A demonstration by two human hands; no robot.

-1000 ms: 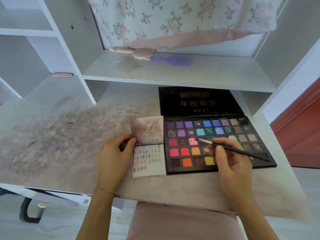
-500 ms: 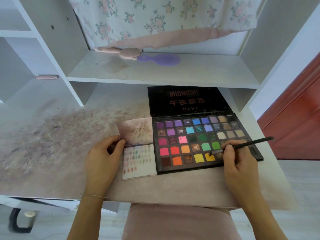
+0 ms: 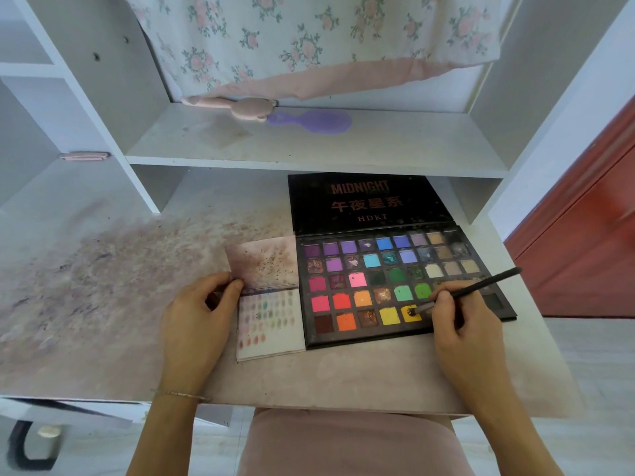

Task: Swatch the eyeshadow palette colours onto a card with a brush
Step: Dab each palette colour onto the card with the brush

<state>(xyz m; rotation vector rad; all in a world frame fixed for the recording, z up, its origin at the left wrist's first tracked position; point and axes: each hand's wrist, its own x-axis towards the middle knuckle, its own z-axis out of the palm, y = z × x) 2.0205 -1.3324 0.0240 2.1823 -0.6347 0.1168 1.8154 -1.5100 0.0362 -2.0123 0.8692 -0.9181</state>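
Loading step, judged from brush tip sitting in a pan. L→R across desk (image 3: pixel 103 338):

Left hand (image 3: pixel 197 321) is resting on desk, fingers curled, fingertips pinching/pressing left edge of card (image 3: pixel 271 324) at its fold. Card is lying just left of palette (image 3: pixel 395 283), edges touching or nearly so. Lower leaf is carrying rows of small swatches, mostly pinks w/ some greens; bare space remaining along bottom + right. Upper leaf is stained w/ dark specks.

Palette is lying open, lid back, pans in a grid: purples/blues top rows, pinks + oranges lower left, greens mid, neutrals at right. Several pans are looking worn or cracked.

Right hand (image 3: pixel 460 324) is gripping brush (image 3: pixel 481 286) pencil-style, near ferrule; bristles are touching the yellow-orange pan (image 3: pixel 409 313) in bottom row, handle angling up-right.

To do well (my call): be swirling lightly, only w/in that one pan, avoiding yellow neighbour; tap off excess over palette so fallout isn't landing on card. Left hand should be holding card flat for transfer. Next swatch prob. belongs in next free spot; can't tell exact order.
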